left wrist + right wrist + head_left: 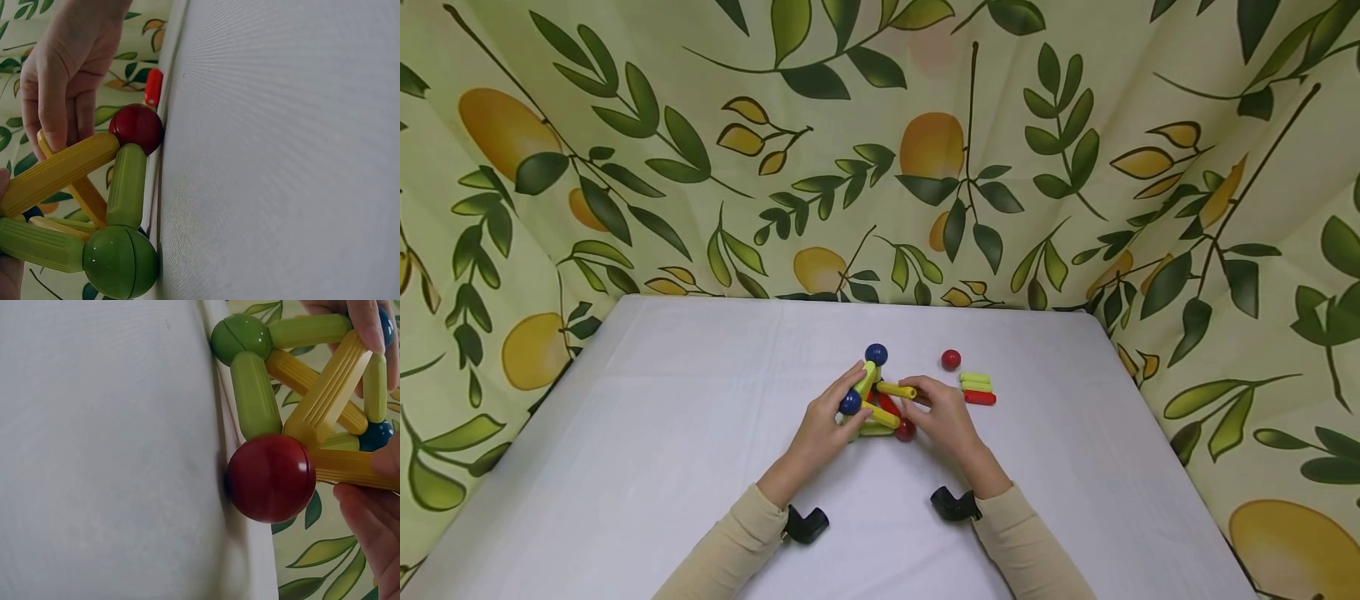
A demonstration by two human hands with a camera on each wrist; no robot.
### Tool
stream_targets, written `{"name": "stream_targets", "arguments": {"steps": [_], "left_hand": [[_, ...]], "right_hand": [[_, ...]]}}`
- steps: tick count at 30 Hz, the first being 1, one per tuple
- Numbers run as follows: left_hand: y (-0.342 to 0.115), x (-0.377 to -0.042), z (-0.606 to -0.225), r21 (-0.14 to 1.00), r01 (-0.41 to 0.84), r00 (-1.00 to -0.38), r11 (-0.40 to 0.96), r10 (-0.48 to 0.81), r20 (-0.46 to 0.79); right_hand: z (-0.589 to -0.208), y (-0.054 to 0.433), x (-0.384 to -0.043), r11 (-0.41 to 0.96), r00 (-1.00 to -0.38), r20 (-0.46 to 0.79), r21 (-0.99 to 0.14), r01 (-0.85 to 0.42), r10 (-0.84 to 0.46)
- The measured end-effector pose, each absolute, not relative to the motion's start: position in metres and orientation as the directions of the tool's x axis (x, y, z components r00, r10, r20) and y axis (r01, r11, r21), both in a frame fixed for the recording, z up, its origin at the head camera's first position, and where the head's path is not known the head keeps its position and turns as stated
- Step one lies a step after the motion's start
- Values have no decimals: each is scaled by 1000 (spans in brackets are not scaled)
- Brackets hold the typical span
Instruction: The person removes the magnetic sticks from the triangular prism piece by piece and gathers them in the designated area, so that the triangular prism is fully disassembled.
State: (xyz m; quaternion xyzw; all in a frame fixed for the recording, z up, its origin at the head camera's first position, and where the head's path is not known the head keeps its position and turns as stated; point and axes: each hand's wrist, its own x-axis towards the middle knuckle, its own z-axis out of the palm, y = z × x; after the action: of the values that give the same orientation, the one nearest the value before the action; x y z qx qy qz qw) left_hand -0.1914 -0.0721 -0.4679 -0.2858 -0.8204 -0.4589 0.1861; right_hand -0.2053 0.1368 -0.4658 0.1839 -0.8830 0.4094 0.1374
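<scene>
A model of magnetic balls and rods stands on the table between both hands. My left hand (820,427) grips its upper part, fingers about a blue ball (850,403) and the ends of the rods joined there. My right hand (946,419) pinches a yellow rod (350,467) between thumb and fingers; in the head view that rod's outer end points right. Low on the model are a red ball (272,479) and a green ball (121,262), linked by a light green rod (127,187). Another blue ball (876,354) tops the far corner.
To the right of the model lie a loose red ball (951,360), light green rods (976,379) and a red rod (980,398). Black wrist devices (806,526) stick out beside the sleeves. A leaf-patterned curtain (880,167) hangs behind the white table (625,467).
</scene>
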Motion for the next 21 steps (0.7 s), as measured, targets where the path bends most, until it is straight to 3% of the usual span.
{"name": "stream_targets", "arguments": {"steps": [4,11,17,21], "left_hand": [[-72,-192,-467,655,635,-771,409,301,561],[-72,-192,-465,678,617,-787,400,309,534],[-73,-191,-465,693,598,-801,403,309,512],[-72,-191,-465,700,590,-807,402,312,501]], "right_hand": [[-468,141,-207,580,-908,381,-706,-406,-173],[-463,154,-211,427,-961,259,-861,-276,-98],[-454,189,-217,412,-953,294,-862,-296,-70],[-451,221,-220,413,-966,257,-878,-243,-23]]}}
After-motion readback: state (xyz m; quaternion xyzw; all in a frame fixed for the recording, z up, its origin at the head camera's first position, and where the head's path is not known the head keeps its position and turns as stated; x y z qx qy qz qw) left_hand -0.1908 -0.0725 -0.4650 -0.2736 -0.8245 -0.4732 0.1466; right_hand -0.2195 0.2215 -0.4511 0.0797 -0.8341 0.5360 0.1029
